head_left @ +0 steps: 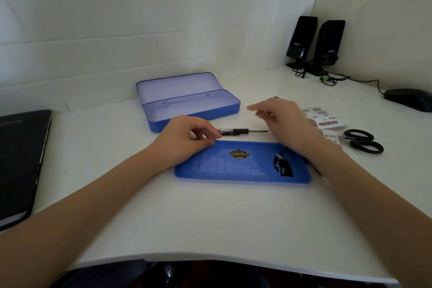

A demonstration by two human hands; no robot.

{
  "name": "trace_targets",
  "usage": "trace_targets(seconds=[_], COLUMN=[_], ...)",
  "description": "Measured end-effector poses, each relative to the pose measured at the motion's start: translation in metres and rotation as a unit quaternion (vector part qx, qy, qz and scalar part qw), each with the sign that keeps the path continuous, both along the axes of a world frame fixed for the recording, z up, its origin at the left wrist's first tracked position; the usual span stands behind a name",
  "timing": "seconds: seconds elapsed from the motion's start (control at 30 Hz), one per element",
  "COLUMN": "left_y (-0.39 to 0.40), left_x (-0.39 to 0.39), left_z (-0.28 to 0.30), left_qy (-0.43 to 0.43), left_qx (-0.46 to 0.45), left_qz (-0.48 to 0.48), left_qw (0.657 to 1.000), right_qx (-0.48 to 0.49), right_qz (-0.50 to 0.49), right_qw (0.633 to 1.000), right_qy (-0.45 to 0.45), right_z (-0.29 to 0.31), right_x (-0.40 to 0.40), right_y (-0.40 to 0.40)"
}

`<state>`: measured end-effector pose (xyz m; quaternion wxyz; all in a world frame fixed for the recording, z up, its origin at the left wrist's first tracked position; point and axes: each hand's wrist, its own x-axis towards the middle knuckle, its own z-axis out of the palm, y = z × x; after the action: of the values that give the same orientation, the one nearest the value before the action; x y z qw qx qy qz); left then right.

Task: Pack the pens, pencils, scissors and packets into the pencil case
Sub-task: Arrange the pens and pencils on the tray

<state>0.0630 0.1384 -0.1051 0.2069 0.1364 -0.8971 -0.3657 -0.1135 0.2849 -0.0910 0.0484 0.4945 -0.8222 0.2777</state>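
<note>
Between the two hands at frame centre, a pen (243,131) lies on the desk (210,217), long axis left-right, just below the open case (191,110) and just above the blue tray (243,166). Left hand (187,140) curled, fingertips at the pen's left end and tray corner; grip unclear. Right hand (280,117) hovers open, empty, over the tip end. Scissors (362,141) and packets (325,119) sit centre right, nearer the right hand.
</note>
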Motion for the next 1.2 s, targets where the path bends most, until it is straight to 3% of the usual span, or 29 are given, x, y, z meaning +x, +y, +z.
trace_targets(seconds=[0.1,0.2,0.37,0.5,0.67,0.93,1.03,1.2], left_y=[-0.001,-0.003,-0.003,0.001,0.005,0.003,0.004,0.004], left_x=[0.000,-0.001,0.001,0.001,0.002,0.001,0.001,0.000], left_z=[-0.001,-0.001,-0.001,0.002,0.004,0.002,0.002,0.001], left_qy=[0.009,0.009,0.003,-0.010,-0.012,-0.013,-0.011,-0.008], left_qx=[-0.021,-0.031,-0.018,0.008,0.014,0.006,0.009,0.004], left_qz=[0.024,0.042,0.025,-0.016,-0.027,-0.024,-0.023,-0.022], left_qw=[0.999,0.999,1.000,1.000,0.999,1.000,1.000,1.000], right_qx=[0.028,0.086,0.102,0.117,0.173,0.130,0.191,0.239], right_qz=[-0.127,-0.168,-0.167,-0.162,-0.183,-0.221,-0.215,-0.182], right_qw=[0.991,0.982,0.981,0.978,0.966,0.967,0.957,0.954], right_qy=[0.010,0.011,0.001,-0.061,-0.055,0.002,0.024,-0.019], right_z=[0.004,0.003,0.005,0.006,0.008,-0.005,-0.004,0.002], right_x=[-0.017,-0.021,-0.019,-0.021,-0.014,-0.020,-0.024,-0.020], right_y=[0.014,0.018,0.015,0.017,0.011,0.007,0.006,0.005])
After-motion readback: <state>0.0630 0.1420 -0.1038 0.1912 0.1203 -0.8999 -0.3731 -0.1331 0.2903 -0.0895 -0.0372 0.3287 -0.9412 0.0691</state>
